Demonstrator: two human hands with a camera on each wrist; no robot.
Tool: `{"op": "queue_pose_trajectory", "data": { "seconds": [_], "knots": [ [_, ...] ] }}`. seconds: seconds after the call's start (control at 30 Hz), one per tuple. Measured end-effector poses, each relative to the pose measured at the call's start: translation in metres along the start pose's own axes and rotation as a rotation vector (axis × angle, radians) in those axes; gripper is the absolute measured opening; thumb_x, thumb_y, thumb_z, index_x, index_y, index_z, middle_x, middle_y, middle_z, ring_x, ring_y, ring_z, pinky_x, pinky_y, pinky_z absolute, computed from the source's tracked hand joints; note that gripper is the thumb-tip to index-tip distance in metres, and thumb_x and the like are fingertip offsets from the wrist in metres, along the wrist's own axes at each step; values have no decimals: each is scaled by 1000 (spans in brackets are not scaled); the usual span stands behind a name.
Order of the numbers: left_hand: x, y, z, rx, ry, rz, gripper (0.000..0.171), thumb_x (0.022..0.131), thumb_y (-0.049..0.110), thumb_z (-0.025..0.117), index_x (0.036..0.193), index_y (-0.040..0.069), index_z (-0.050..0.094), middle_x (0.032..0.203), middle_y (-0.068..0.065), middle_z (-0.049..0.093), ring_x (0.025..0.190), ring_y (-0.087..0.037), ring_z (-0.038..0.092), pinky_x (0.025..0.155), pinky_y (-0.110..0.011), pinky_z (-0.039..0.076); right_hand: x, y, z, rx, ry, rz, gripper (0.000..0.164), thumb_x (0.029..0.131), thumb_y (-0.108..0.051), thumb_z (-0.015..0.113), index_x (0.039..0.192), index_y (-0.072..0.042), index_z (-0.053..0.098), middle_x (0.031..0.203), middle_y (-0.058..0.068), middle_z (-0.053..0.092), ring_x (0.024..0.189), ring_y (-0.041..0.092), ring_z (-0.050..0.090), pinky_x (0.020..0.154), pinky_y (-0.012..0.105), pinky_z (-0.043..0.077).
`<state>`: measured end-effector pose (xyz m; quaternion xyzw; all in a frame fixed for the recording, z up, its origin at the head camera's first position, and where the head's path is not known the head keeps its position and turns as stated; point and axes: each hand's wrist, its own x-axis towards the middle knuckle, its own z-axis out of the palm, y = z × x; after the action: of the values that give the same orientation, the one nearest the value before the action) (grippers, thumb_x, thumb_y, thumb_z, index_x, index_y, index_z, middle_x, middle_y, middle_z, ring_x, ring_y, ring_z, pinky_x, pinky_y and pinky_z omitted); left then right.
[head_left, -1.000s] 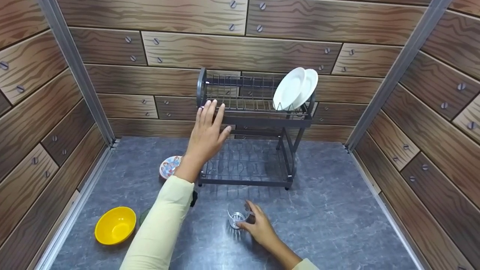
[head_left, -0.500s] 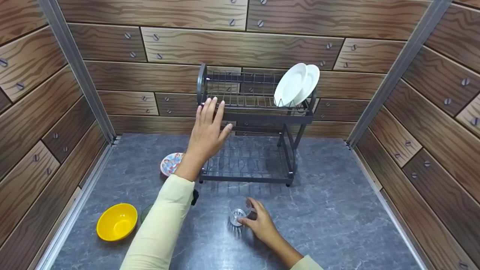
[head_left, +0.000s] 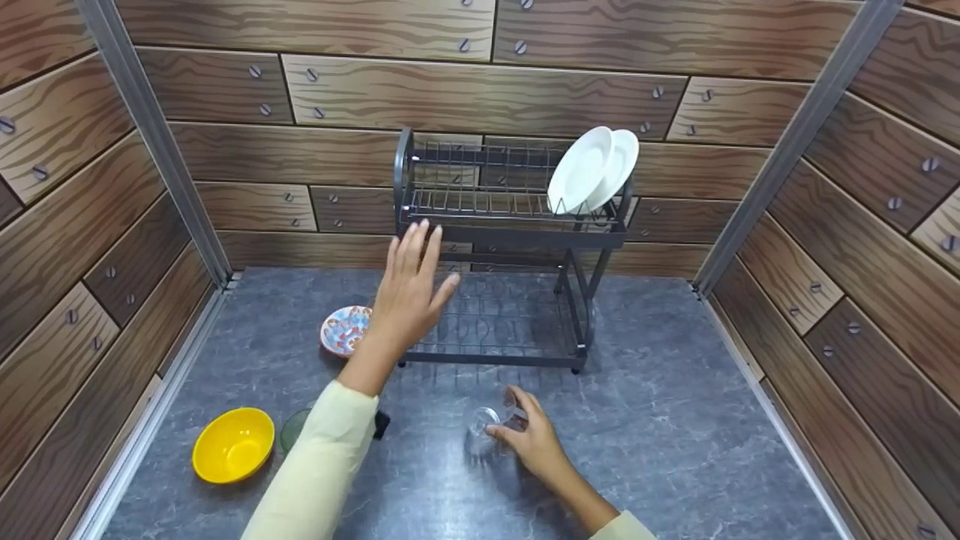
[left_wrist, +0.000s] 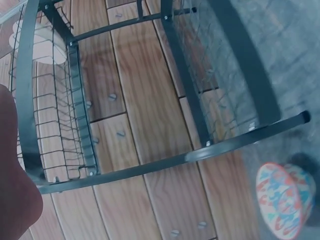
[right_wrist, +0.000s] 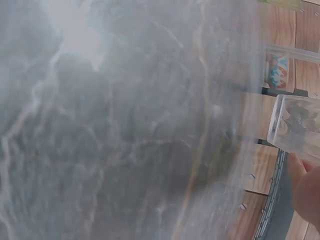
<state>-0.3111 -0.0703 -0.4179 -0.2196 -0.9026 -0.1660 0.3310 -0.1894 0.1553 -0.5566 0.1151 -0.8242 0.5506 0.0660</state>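
Observation:
In the head view my right hand (head_left: 536,439) grips a clear drinking glass (head_left: 484,421) between thumb and curled fingers, in front of the rack. The glass (right_wrist: 300,122) reappears at the right edge of the right wrist view, beside my fingertips (right_wrist: 296,170). My left hand (head_left: 409,296) has straight, spread fingers and holds nothing. It hovers before the left end of a dark two-tier dish rack (head_left: 517,238). Two white plates (head_left: 581,172) stand on edge at the right of the upper tier. Whether the left fingertips touch the rack cannot be told.
A patterned bowl (head_left: 343,330) sits left of the rack, partly behind my left wrist. A yellow bowl (head_left: 234,446) lies at the front left. Beside it a greenish see-through dish (head_left: 294,429) is partly hidden by my sleeve. Wood-patterned walls (head_left: 480,97) enclose the grey marbled surface (head_left: 660,420).
My left hand has drawn back slightly from the rack's upper tier, uncovering more of the patterned bowl. My right hand has shifted a little to the right with the glass, whose tilt has changed.

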Motion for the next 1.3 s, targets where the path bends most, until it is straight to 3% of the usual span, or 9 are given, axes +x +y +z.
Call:
{"op": "queue_pose_trajectory", "data": {
  "seconds": [0.23,0.43,0.53,0.67,0.87,1.17,1.3],
  "knots": [
    [-50,13,17,-178,13,-56,70,98,46,42,153,9,18,158,-10,20,145,-28,19,119,-44,10,2,-6,-13,64,59,19,70,77,-11,79,136,6,44,122,26,51,118,43,47,97,51,46],
    [-97,28,31,-362,-70,-205,70,97,48,46,154,17,19,156,-5,26,143,-28,22,115,-49,22,3,-11,-23,160,89,54,73,78,-12,78,140,4,41,128,25,51,121,40,46,99,53,43],
    [-116,33,37,-444,-106,-272,70,96,50,46,154,21,20,156,-1,26,143,-26,24,113,-51,25,5,-4,-26,246,79,95,77,79,-15,78,143,0,37,133,22,49,125,35,44,100,41,45],
    [-136,38,45,-541,-102,-318,68,96,51,48,153,23,22,154,-1,29,141,-23,28,112,-49,27,7,9,-24,335,83,93,77,80,-14,77,144,-1,36,135,22,47,126,33,44,93,27,50],
    [-156,48,56,-634,-108,-364,70,94,49,53,152,24,24,151,-9,34,138,-28,33,109,-52,32,6,6,-21,365,110,87,73,82,-10,74,144,0,36,134,18,50,125,33,46,92,25,50],
    [-172,62,72,-754,-155,-404,74,91,48,58,152,30,21,152,-6,32,138,-26,34,108,-52,33,4,0,-14,483,128,163,69,86,-11,71,143,1,35,134,20,50,125,32,48,95,28,48],
    [-175,68,79,-800,-136,-395,76,91,44,60,153,24,21,150,-5,36,135,-26,38,106,-53,35,3,0,-10,527,143,188,68,87,-13,70,143,2,35,134,21,49,124,30,50,96,30,48]
  ]
}}
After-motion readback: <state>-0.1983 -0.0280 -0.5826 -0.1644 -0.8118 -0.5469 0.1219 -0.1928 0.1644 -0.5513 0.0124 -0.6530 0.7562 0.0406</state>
